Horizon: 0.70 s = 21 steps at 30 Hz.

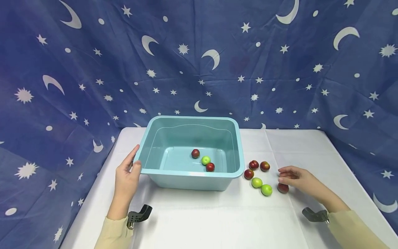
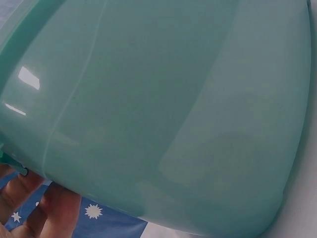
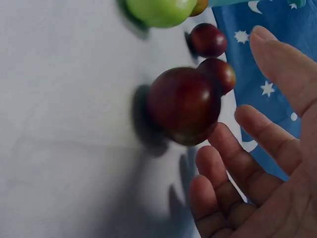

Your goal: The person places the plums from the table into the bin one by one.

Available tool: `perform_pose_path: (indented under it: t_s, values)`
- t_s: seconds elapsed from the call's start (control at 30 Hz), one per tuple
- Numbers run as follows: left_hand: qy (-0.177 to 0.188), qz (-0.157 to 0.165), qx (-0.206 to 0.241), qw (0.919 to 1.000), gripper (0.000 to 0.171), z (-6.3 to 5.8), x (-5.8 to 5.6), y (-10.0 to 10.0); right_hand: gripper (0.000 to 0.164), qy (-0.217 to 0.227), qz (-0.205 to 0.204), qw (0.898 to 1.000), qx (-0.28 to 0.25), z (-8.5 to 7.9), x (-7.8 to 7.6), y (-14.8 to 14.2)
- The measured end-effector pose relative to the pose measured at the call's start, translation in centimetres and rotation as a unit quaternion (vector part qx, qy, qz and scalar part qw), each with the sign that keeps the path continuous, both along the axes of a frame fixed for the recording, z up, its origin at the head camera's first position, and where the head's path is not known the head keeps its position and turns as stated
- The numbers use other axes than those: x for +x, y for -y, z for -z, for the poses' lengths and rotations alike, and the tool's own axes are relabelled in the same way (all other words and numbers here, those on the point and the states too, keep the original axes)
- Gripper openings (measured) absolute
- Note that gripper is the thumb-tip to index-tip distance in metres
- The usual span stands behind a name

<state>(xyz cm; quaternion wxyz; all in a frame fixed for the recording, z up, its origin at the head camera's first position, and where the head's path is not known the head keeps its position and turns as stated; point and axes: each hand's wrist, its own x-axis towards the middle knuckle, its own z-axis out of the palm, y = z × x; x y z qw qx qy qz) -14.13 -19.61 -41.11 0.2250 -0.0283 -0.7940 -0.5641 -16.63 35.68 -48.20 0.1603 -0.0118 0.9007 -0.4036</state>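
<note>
My left hand (image 1: 126,177) grips the left front corner of a light blue plastic basin (image 1: 192,174), thumb at the rim. In the left wrist view its fingers (image 2: 58,210) lie against the basin's outer wall (image 2: 148,99). Two dark red plums and a green round fruit (image 1: 206,160) lie inside on the basin floor. My right hand (image 1: 298,180) hovers beside a dark red plum (image 1: 283,188) on the table. In the right wrist view the thumb stands apart from the loosely bent fingers, close to that plum (image 3: 183,105); nothing is held.
Between the basin and my right hand lie two green fruits (image 1: 266,190) and three dark red plums (image 1: 265,166). A white cloth covers the table (image 1: 217,221). Blue fabric (image 1: 199,69) with moons and stars hangs behind and at both sides.
</note>
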Motion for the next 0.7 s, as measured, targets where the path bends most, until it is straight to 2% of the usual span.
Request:
perform_pose_path:
  t_s: [0.07, 0.27, 0.33, 0.5, 0.7]
  values:
    - [0.003, -0.001, 0.001, 1.0, 0.048, 0.4, -0.2, 0.3, 0.06, 0.022, 0.001, 1.0, -0.003, 0.4, 0.1, -0.1]
    - [0.001, 0.0, 0.01, 1.0, 0.05, 3.1, -1.4, 1.7, 0.062, 0.067, 0.0, 0.998, -0.022, 1.2, 0.2, -0.8]
    - [-0.002, 0.001, 0.013, 0.9999, 0.05, 3.2, -1.4, 1.8, 0.062, 0.074, -0.004, 0.997, -0.032, 1.5, 0.2, -1.1]
    - [0.001, 0.0, 0.013, 0.9999, 0.05, 2.9, -1.3, 1.6, 0.062, 0.09, -0.018, 0.995, -0.046, 2.0, 0.2, -1.5]
    - [0.001, 0.001, 0.007, 1.0, 0.048, 0.7, -0.3, 0.3, 0.063, 0.096, -0.032, 0.994, -0.038, 2.1, 0.3, -1.9]
